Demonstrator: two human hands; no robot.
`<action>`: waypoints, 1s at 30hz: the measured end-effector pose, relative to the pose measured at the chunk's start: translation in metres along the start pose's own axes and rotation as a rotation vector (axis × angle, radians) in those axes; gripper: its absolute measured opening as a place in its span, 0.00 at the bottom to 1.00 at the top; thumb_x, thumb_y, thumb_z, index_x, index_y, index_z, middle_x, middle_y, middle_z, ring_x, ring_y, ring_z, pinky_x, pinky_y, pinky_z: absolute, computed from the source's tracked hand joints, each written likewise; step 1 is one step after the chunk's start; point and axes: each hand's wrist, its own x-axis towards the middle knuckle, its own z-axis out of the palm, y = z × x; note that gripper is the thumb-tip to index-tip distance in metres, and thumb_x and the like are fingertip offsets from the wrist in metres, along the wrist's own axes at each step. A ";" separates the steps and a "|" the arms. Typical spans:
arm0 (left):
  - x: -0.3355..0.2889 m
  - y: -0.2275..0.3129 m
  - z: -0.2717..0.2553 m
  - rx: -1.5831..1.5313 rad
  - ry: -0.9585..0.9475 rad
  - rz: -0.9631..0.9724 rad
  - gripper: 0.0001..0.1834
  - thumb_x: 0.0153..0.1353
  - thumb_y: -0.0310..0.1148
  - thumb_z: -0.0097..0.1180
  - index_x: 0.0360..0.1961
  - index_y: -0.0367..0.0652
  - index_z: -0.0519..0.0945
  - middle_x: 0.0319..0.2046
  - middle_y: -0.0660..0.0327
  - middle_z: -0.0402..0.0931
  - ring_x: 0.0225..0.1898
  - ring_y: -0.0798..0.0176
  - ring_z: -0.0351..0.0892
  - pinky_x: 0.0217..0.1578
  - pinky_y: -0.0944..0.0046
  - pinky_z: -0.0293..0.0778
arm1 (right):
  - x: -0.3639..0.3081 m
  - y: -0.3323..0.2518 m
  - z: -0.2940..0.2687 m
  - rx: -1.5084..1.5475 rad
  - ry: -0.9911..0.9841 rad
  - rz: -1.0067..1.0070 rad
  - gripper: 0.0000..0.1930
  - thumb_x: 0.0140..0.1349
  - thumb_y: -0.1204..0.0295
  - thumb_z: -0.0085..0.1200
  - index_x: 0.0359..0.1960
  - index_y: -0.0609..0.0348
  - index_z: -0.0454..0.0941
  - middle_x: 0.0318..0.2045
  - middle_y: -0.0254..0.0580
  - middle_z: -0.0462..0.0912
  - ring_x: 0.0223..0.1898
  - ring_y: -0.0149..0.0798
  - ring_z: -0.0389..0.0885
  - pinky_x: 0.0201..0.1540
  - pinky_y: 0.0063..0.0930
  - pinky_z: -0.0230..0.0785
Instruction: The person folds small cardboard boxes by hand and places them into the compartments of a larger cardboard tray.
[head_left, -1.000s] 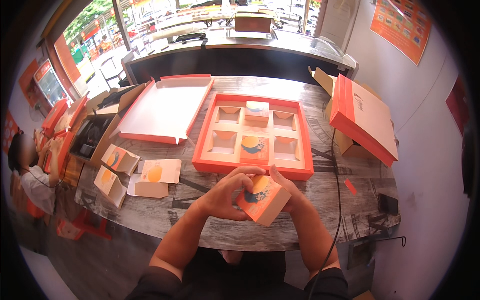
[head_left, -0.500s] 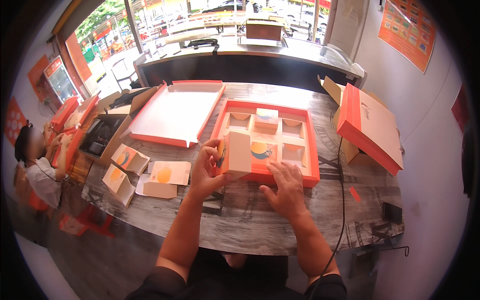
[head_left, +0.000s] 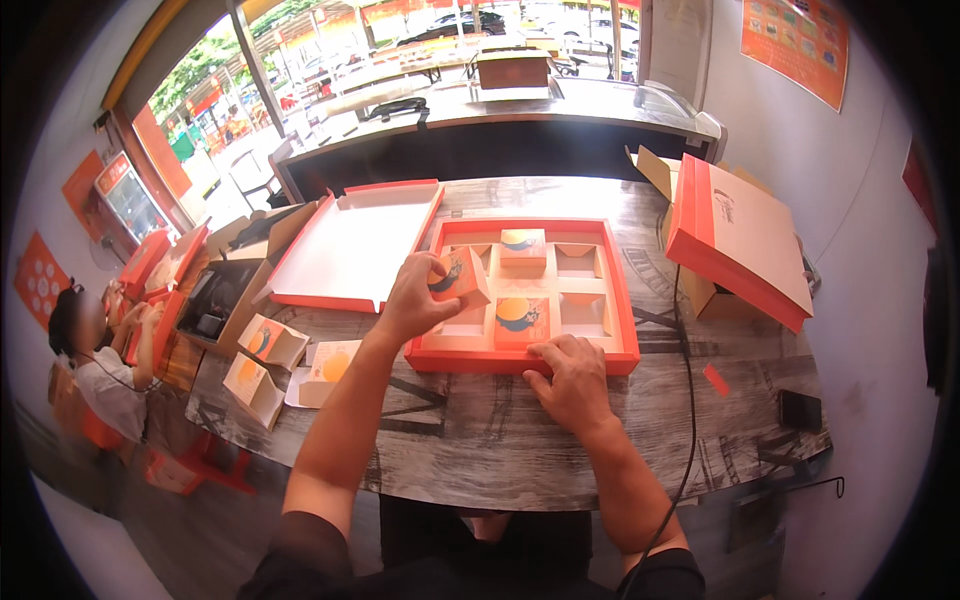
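My left hand (head_left: 418, 300) grips a small orange-and-tan carton (head_left: 462, 278) with fingers and thumb. The carton is tilted over the left side of a shallow red gift box (head_left: 628, 300) with a divided insert. Two similar cartons sit in its middle column: a far carton (head_left: 523, 247) and a near carton (head_left: 521, 322). The right-hand compartments (head_left: 583, 315) hold nothing. My right hand (head_left: 572, 382) holds nothing; its fingers lie loosely apart on the box's front rim.
Left of the box lies a white-lined red lid (head_left: 350, 245), with partly folded cartons (head_left: 272, 340) before it. An open brown box (head_left: 215, 300) stands behind those. At right are a large orange-and-tan box (head_left: 745, 240), a cable (head_left: 690, 400) and a black flat object (head_left: 800, 410). Another person (head_left: 110, 370) works at far left.
My left hand has moved the carton away from me, from above the front rim to over the left compartments, and tilted it. My right hand stays at the front rim. The view has shifted slightly.
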 end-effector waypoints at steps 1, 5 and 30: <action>0.010 -0.009 -0.002 0.050 -0.076 -0.051 0.29 0.48 0.41 0.76 0.44 0.40 0.73 0.51 0.49 0.72 0.53 0.50 0.74 0.55 0.58 0.73 | 0.001 0.000 0.001 0.011 0.008 -0.004 0.16 0.54 0.66 0.71 0.45 0.49 0.85 0.42 0.36 0.82 0.48 0.46 0.79 0.57 0.44 0.65; 0.049 -0.021 0.000 0.106 -0.240 -0.163 0.28 0.47 0.41 0.75 0.44 0.39 0.75 0.49 0.48 0.74 0.52 0.48 0.75 0.55 0.57 0.73 | 0.002 0.003 0.003 0.023 0.026 -0.003 0.15 0.53 0.66 0.72 0.43 0.49 0.84 0.41 0.36 0.82 0.47 0.46 0.79 0.55 0.44 0.65; 0.115 -0.058 0.030 0.322 -0.569 -0.062 0.35 0.51 0.38 0.78 0.60 0.46 0.77 0.64 0.49 0.71 0.67 0.46 0.70 0.65 0.56 0.71 | 0.002 0.003 0.006 0.077 0.059 0.004 0.11 0.53 0.65 0.70 0.36 0.45 0.81 0.36 0.35 0.79 0.45 0.45 0.78 0.53 0.44 0.64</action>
